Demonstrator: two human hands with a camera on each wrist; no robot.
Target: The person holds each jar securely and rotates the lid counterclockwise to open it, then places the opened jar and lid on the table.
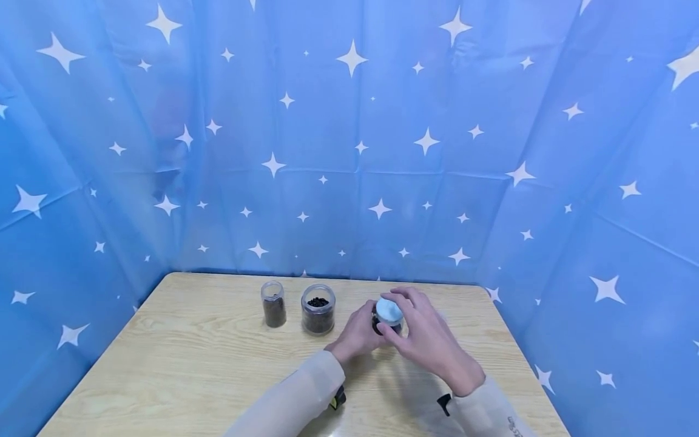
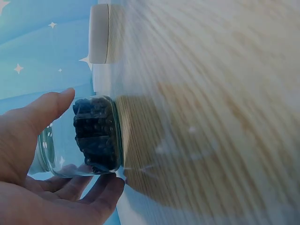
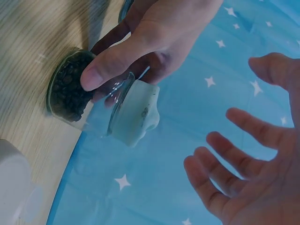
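Note:
A clear glass jar (image 2: 63, 140) with dark beans (image 3: 70, 86) in its lower part stands upright on the table, topped by a pale blue lid (image 1: 389, 310). My left hand (image 1: 361, 331) grips the jar from its left side, the thumb (image 3: 115, 63) along the glass and the fingers round the other side. Beside the lid is my right hand (image 1: 428, 337), its fingers spread and apart from the lid in the right wrist view. Part of the jar is hidden behind both hands in the head view.
Left of my hands stand a wide lidless jar (image 1: 318, 318) of dark beans and a narrow lidless jar (image 1: 274, 309) with dark contents. A white rounded object (image 2: 98, 33) lies beyond the held jar. A starry blue curtain (image 1: 349, 152) surrounds the wooden table (image 1: 164, 364).

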